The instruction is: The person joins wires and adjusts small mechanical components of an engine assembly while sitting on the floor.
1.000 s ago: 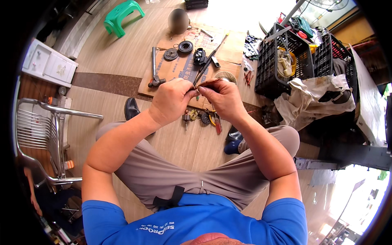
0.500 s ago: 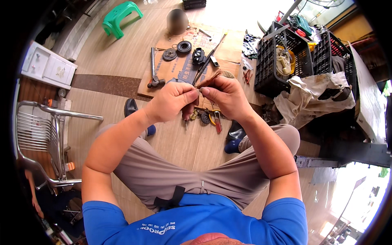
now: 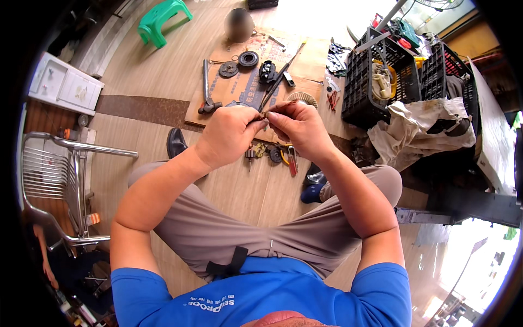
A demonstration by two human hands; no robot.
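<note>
My left hand [image 3: 227, 135], fingers pressed together on something too small to tell, meets my right hand [image 3: 300, 128], which pinches thin reddish-brown strands [image 3: 281, 107] above the cardboard's [image 3: 311, 66] near edge. A hammer [image 3: 206, 83] lies far left.

Wood-look floor [image 3: 141, 76]: flattened cardboard [image 3: 309, 66], green stool [image 3: 162, 19]. On cardboard: hammer [image 3: 206, 82], grey disc [image 3: 229, 69], black ring [image 3: 242, 61].

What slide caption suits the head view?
Left hand and right hand pinch something tiny; beyond, a hammer lies on cardboard.
</note>
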